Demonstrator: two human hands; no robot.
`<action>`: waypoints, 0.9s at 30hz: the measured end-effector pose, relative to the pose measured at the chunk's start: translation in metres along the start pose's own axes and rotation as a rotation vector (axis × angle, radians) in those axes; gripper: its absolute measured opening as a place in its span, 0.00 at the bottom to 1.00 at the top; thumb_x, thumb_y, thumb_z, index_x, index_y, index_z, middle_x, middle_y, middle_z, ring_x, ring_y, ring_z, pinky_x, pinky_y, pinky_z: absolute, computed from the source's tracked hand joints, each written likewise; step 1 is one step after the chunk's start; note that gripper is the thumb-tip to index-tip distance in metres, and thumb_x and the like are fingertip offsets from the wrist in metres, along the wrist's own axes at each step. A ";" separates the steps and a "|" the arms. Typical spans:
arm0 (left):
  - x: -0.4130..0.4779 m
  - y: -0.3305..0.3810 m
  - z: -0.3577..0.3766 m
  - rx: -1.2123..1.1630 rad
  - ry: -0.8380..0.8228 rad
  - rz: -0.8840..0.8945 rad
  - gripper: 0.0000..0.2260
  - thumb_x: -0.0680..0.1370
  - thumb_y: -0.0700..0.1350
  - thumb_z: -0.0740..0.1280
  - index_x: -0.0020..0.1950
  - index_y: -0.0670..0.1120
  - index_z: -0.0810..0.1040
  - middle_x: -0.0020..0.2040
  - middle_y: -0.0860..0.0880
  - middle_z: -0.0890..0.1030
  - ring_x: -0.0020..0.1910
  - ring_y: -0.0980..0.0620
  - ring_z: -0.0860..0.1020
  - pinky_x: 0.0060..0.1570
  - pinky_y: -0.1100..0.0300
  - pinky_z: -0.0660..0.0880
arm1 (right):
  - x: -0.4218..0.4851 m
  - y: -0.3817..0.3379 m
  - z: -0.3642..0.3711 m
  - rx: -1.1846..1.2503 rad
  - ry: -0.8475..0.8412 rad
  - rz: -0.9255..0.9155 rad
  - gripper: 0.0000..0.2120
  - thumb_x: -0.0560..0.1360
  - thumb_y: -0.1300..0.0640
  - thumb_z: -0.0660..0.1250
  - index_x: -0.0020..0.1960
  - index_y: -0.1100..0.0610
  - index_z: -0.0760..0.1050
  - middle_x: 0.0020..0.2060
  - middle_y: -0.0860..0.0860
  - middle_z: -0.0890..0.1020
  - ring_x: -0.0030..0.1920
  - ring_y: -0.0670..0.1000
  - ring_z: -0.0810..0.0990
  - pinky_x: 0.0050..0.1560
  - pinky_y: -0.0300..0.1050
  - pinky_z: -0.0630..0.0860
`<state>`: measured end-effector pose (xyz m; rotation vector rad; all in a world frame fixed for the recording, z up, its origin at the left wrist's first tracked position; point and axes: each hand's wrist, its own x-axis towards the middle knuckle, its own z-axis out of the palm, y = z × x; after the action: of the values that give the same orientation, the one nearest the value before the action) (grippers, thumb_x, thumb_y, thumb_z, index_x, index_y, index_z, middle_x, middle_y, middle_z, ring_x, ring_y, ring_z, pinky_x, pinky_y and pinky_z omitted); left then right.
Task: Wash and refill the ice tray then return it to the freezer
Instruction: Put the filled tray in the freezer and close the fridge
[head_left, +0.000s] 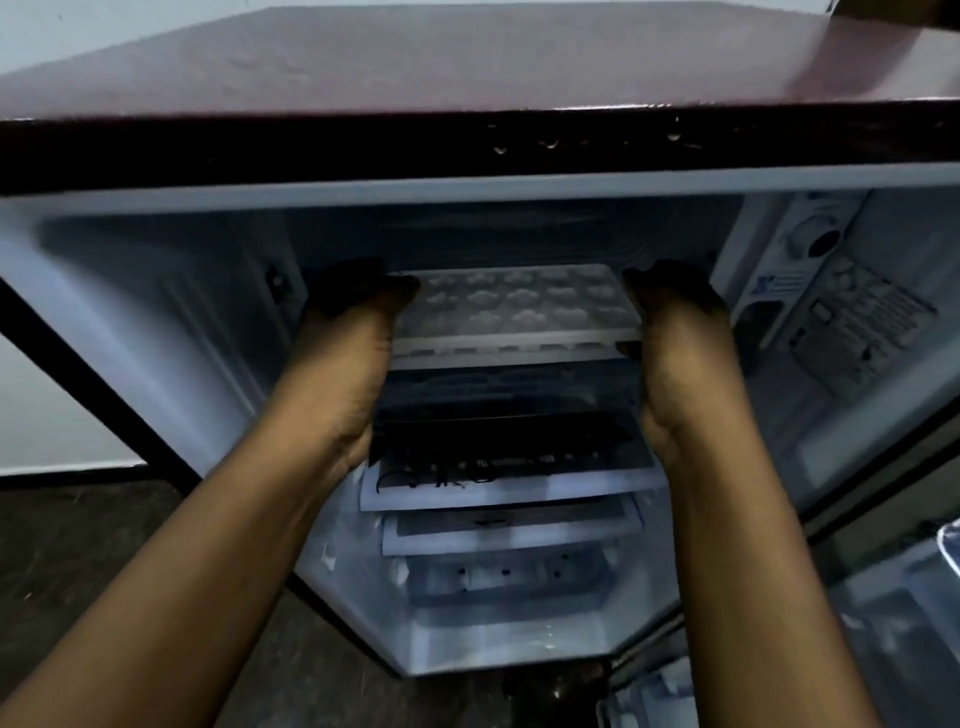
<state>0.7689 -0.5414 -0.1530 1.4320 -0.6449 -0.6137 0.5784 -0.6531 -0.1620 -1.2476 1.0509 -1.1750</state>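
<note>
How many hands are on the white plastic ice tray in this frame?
2. The left hand grips the left end of the white plastic ice tray; the right hand grips its right end. Fingertips lie in shadow.

Single view, head-worn, wide-angle. The camera stands in front of the open fridge, a little above its maroon top (467, 67), and faces forward and steeply down into the cabinet. Close range: both forearms enter at the bottom edge and run up to mid-frame, where the left hand (353, 312) and right hand (670, 312) hold the ends of the ice tray (519, 306), near frame centre. Below it the shelves (509, 493) step down toward the floor (78, 545) (lower left corner). The door's inner face (857, 312) fills the right edge. Straight lines bow toward the borders. Picture soft, interior dim.
</note>
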 end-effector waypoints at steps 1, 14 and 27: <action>0.002 -0.002 0.002 0.023 0.008 0.012 0.15 0.82 0.48 0.71 0.68 0.56 0.80 0.64 0.56 0.82 0.64 0.55 0.79 0.67 0.56 0.74 | 0.001 0.002 0.002 0.009 0.000 -0.002 0.30 0.78 0.45 0.67 0.78 0.51 0.69 0.72 0.48 0.75 0.71 0.51 0.74 0.74 0.59 0.72; -0.017 -0.054 0.006 1.127 -0.160 0.662 0.33 0.82 0.62 0.57 0.84 0.47 0.63 0.87 0.42 0.49 0.86 0.37 0.46 0.83 0.36 0.51 | -0.024 0.060 0.012 -0.826 -0.008 -0.625 0.33 0.82 0.45 0.60 0.82 0.60 0.62 0.82 0.59 0.62 0.82 0.62 0.56 0.79 0.67 0.57; 0.022 -0.069 0.012 1.340 -0.316 0.696 0.43 0.78 0.66 0.55 0.86 0.54 0.37 0.86 0.49 0.33 0.84 0.44 0.31 0.82 0.42 0.33 | -0.005 0.060 0.022 -1.307 -0.182 -0.560 0.36 0.83 0.35 0.41 0.86 0.51 0.42 0.84 0.50 0.40 0.83 0.57 0.34 0.81 0.64 0.35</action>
<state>0.7754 -0.5690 -0.2202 2.1084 -1.9204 0.2794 0.6035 -0.6479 -0.2202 -2.7338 1.4108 -0.6321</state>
